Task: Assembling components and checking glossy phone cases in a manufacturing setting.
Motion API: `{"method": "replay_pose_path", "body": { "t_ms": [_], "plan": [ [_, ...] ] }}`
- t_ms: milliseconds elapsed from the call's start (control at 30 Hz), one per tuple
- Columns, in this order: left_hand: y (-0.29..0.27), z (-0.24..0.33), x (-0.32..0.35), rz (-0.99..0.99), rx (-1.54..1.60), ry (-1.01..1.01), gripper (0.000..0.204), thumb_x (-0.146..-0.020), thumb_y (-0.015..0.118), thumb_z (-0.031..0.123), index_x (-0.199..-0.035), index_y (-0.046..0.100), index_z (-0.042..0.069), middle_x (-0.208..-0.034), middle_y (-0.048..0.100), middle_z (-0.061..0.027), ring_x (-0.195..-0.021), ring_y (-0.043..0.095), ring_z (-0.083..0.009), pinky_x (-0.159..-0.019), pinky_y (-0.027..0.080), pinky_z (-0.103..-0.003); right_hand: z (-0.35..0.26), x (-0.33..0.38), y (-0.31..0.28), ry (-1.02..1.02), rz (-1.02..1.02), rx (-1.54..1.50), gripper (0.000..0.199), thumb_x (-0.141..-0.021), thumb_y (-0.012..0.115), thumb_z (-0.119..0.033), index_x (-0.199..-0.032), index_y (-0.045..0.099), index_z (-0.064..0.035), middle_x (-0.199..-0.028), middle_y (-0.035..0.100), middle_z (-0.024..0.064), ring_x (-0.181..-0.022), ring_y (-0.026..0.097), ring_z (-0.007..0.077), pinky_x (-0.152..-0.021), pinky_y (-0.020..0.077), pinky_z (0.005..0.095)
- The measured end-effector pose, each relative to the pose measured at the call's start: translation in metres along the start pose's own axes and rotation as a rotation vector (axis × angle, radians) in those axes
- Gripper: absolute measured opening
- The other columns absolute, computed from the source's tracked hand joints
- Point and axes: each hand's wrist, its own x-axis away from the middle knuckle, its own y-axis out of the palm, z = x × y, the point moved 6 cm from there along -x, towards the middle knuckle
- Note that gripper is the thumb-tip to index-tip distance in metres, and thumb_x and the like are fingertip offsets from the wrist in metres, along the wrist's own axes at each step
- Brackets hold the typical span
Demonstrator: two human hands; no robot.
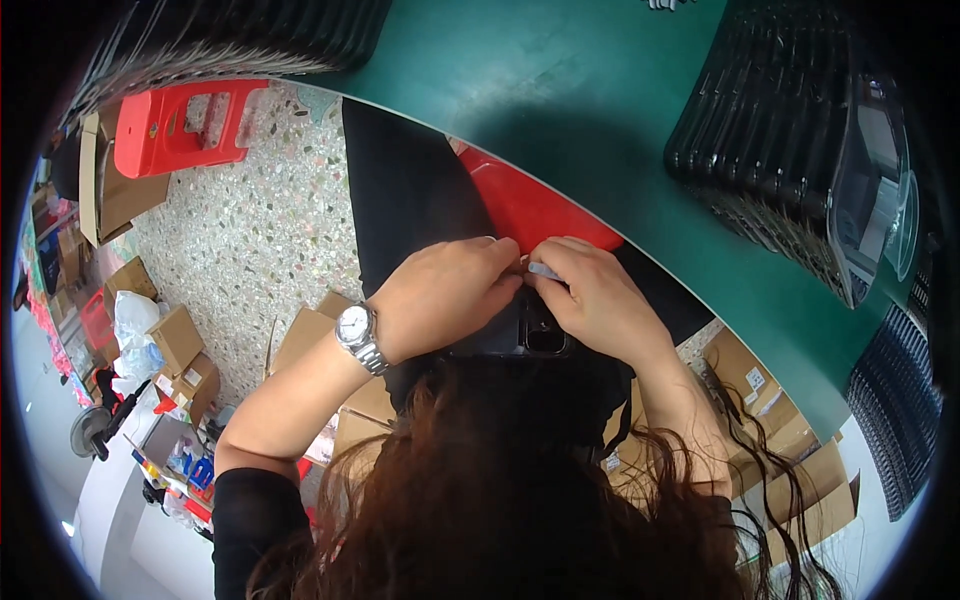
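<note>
Over my lap, my left hand (440, 295) and my right hand (605, 300) meet at the fingertips. A small pale grey piece (545, 270), too small to name, sticks out between the thumb and forefinger of my right hand. My left hand's thumb and fingers are pinched together right beside it; what they hold, if anything, is hidden. Just below the fingers lies a dark phone (545, 337) with its camera bump showing, on my black clothing. A silver watch (358, 330) is on my left wrist.
A green table (560, 120) curves across the front, with stacked black ribbed trays (765, 140) on its right and more black trays (250, 35) far left. A red stool (170, 125) and cardboard boxes (180, 340) stand on the speckled floor (270, 200) to the left.
</note>
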Motion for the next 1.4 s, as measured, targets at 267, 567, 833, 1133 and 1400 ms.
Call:
{"method": "replay_pose_path", "body": {
  "t_ms": [267, 567, 833, 1133, 1400],
  "plan": [
    [0.003, 0.002, -0.004, 0.017, -0.16, 0.028, 0.016, -0.094, 0.065, 0.017, -0.106, 0.064, 0.006, -0.093, 0.069, -0.0127, -0.083, 0.069, -0.0355, -0.07, 0.055, -0.045, 0.001, 0.013, -0.005, 0.061, 0.086, 0.095, 0.02, -0.096, 0.061, -0.015, -0.11, 0.065, 0.0003, -0.101, 0.067, 0.0125, -0.095, 0.067, 0.0357, -0.08, 0.0515, 0.044],
    [0.007, 0.004, -0.003, 0.072, -0.246, 0.051, 0.017, -0.095, 0.065, 0.018, -0.105, 0.062, 0.005, -0.087, 0.067, -0.0127, -0.077, 0.068, -0.0361, -0.066, 0.055, -0.046, 0.001, 0.011, 0.011, -0.007, -0.072, 0.416, 0.021, -0.098, 0.058, -0.015, -0.108, 0.066, 0.002, -0.098, 0.065, 0.0125, -0.087, 0.068, 0.033, -0.072, 0.0533, 0.0448],
    [0.009, -0.003, 0.001, 0.052, -0.29, -0.03, 0.016, -0.095, 0.064, 0.018, -0.105, 0.061, 0.006, -0.086, 0.067, -0.0126, -0.077, 0.068, -0.0363, -0.068, 0.057, -0.045, 0.008, 0.003, 0.022, 0.003, -0.099, 0.328, 0.018, -0.097, 0.056, -0.013, -0.105, 0.064, 0.0013, -0.098, 0.064, 0.0162, -0.088, 0.068, 0.0364, -0.074, 0.0539, 0.0479],
    [0.022, -0.004, 0.012, -0.098, -0.467, 0.021, 0.035, -0.093, 0.057, 0.016, -0.128, 0.059, 0.007, -0.099, 0.069, -0.0122, -0.081, 0.075, -0.0287, -0.065, 0.061, -0.04, 0.01, 0.009, 0.037, -0.054, -0.169, 0.413, 0.018, -0.095, 0.05, -0.01, -0.104, 0.062, 0.0001, -0.099, 0.064, 0.0208, -0.087, 0.068, 0.042, -0.076, 0.0548, 0.0542],
    [0.033, -0.033, 0.032, 0.04, -0.363, -0.031, 0.031, -0.091, 0.058, 0.013, -0.12, 0.057, 0.002, -0.094, 0.069, -0.0158, -0.076, 0.073, -0.0334, -0.061, 0.059, -0.043, 0.003, -0.012, 0.061, -0.146, -0.165, 0.317, 0.018, -0.099, 0.055, -0.014, -0.096, 0.062, 0.0015, -0.097, 0.062, 0.0218, -0.084, 0.066, 0.0463, -0.074, 0.0529, 0.057]
  ]
}}
